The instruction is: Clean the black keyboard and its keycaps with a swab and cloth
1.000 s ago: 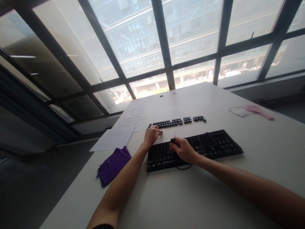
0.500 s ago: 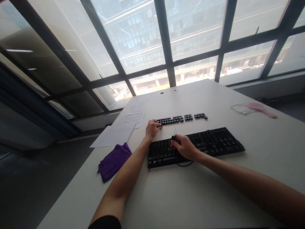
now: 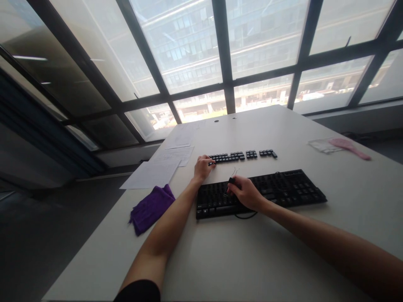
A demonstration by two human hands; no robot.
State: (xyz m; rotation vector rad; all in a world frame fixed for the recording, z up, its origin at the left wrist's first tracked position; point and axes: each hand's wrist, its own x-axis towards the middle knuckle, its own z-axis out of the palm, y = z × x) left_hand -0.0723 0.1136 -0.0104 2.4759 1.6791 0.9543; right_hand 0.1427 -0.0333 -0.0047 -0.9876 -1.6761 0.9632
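Note:
A black keyboard [image 3: 292, 188] lies across the white table, many of its keys pulled off on the far side of my hands. My right hand [image 3: 244, 192] is closed above its left half, gripping a keycap puller [image 3: 231, 180] with a dark handle and thin wire loops that point up and away. Beyond the keyboard, loose black keycaps [image 3: 237, 156] are laid out in rows and small groups. At the left end of those rows, my left hand [image 3: 203, 168] pinches a keycap with thumb and fingertips, close to the table top; the fingers partly cover it.
A folded purple cloth [image 3: 153, 209] lies left of my left forearm. Sheets of paper [image 3: 153, 174] spread along the table's left edge. Toward the right edge are a pink brush-like object [image 3: 349, 149] and a clear plastic bag [image 3: 321, 145]. A cable [image 3: 246, 216] loops out at the keyboard's near side.
The whole view has shifted slightly. Both hands keep nearly the same places, with the left fingers still at the end of the keycap row and the puller still in my right hand.

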